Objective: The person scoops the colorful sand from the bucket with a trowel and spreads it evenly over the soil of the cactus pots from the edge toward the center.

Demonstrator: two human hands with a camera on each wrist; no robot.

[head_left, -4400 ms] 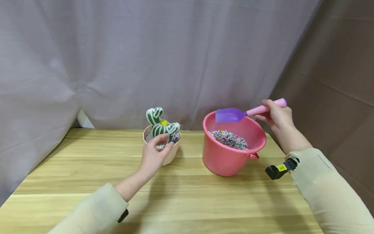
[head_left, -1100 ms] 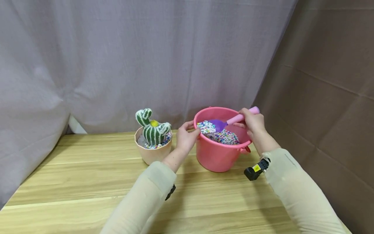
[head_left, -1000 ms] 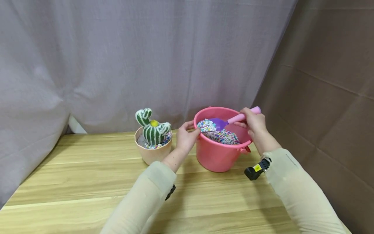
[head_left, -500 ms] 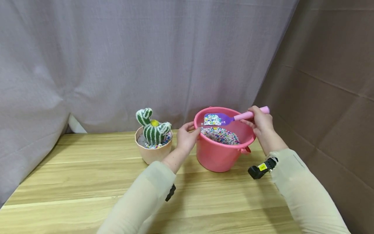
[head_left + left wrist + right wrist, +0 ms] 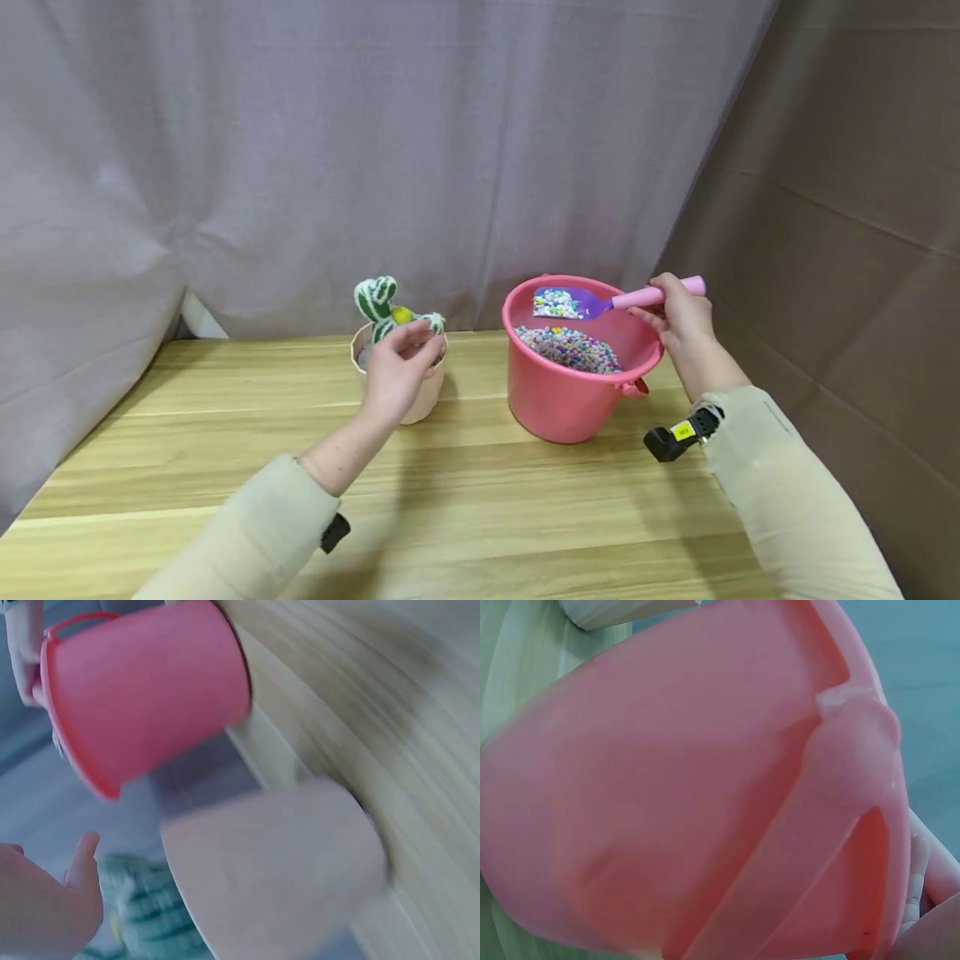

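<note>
My right hand [image 5: 681, 318] grips the pink handle of a purple scoop [image 5: 564, 302]. The scoop carries a heap of coloured pebbles and hangs level over the far side of the pink bucket [image 5: 566, 404]. More coloured pebbles [image 5: 570, 347] lie inside the bucket. My left hand [image 5: 400, 368] is in front of the beige pot [image 5: 425, 403] that holds a green striped cactus [image 5: 377, 301]. Its fingers are loosely bent by the cactus and grip nothing. The blurred left wrist view shows the hand [image 5: 45, 900] beside the pot [image 5: 277, 862]; whether they touch is unclear.
Everything stands on a wooden table [image 5: 480, 508]. A grey curtain [image 5: 337, 150] hangs right behind pot and bucket, and a brown panel [image 5: 847, 208] closes the right side. The bucket [image 5: 667, 802] fills the right wrist view.
My left hand let go of the bucket rim and moved left to the cactus pot. My right hand lifted the scoop, now loaded with pebbles, up out of the bucket.
</note>
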